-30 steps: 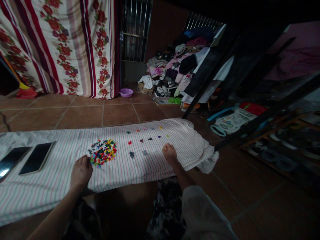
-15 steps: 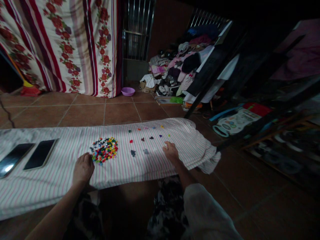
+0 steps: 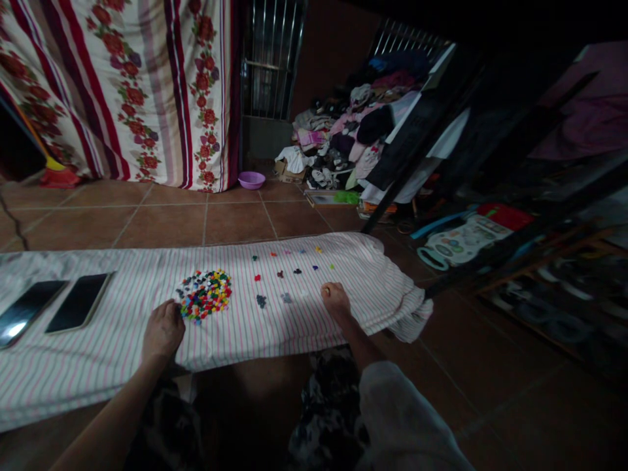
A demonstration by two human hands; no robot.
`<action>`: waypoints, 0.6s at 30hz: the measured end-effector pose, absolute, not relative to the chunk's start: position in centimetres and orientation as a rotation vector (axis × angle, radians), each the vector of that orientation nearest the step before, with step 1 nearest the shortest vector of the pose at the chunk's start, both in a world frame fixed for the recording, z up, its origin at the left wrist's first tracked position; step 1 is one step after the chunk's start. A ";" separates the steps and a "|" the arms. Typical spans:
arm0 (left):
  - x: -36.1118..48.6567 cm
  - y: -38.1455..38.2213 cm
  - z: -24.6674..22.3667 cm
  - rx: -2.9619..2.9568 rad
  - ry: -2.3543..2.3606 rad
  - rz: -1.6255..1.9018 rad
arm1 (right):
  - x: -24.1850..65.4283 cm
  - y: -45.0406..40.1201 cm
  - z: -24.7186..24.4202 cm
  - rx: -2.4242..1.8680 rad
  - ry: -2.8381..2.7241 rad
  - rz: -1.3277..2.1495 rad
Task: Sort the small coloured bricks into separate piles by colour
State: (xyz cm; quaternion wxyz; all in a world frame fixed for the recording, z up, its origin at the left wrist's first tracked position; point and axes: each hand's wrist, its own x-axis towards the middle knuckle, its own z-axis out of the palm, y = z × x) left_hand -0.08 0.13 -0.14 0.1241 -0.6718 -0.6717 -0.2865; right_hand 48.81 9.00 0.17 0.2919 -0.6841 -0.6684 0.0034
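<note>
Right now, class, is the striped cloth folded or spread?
Spread: the striped cloth lies mostly flat under coloured pieces, its right end rumpled.

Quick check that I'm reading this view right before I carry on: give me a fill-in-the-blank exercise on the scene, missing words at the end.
The hand nearer the mixed pile of small pieces is the ____ one.
The cloth under the pieces is patterned with ____.
Exactly ____ phones lie on it.
The basin on the floor near the curtain is ____.

Missing words: left; stripes; two; purple.
</note>
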 end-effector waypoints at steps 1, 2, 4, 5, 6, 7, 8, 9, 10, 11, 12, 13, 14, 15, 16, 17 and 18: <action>-0.1 0.1 -0.1 -1.956 -1.964 -0.838 | 48.8 9.0 0.2 -1.833 -1.774 0.017; -0.1 0.1 -0.1 -1.955 -1.971 -0.839 | 48.8 9.0 0.2 -1.837 -1.769 0.027; -0.1 0.2 -0.2 -1.954 -1.977 -0.838 | 48.9 8.9 0.2 -1.836 -1.766 0.051; -0.2 0.2 -0.2 -1.954 -1.976 -0.837 | 48.9 8.9 0.2 -1.833 -1.764 0.061; -0.2 0.2 -0.3 -1.956 -1.972 -0.838 | 49.0 8.9 0.3 -1.826 -1.764 0.069; -0.2 0.2 -0.3 -1.960 -1.968 -0.839 | 49.0 8.9 0.3 -1.815 -1.766 0.074; -0.2 0.2 -0.3 -1.963 -1.967 -0.841 | 49.0 8.9 0.4 -1.801 -1.767 0.077; -0.2 0.2 -0.3 -1.964 -1.967 -0.843 | 49.1 8.8 0.5 -1.785 -1.770 0.077; -0.1 0.2 -0.3 -1.965 -1.967 -0.845 | 49.1 8.8 0.7 -1.775 -1.768 0.073; -0.1 0.2 -0.2 -1.969 -1.966 -0.849 | 49.1 8.8 0.8 -1.775 -1.760 0.062; -0.1 0.1 -0.1 -1.973 -1.965 -0.853 | 49.0 8.8 1.0 -1.787 -1.747 0.044; 0.0 0.1 0.0 -1.976 -1.969 -0.859 | 48.9 8.8 1.2 -1.806 -1.729 0.020; 0.0 0.1 0.1 -1.977 -1.975 -0.866 | 48.8 8.8 1.5 -1.826 -1.710 -0.006; 0.1 0.1 0.1 -1.978 -1.986 -0.871 | 48.5 8.9 1.7 -1.842 -1.696 -0.029; 0.1 0.1 0.2 -1.978 -1.998 -0.876 | 48.2 8.9 2.0 -1.846 -1.692 -0.043; 0.2 0.1 0.3 -1.972 -2.014 -0.879 | 47.8 9.0 2.2 -1.838 -1.700 -0.045; 0.3 0.1 0.3 -1.967 -2.025 -0.881 | 47.3 9.2 2.5 -1.818 -1.714 -0.038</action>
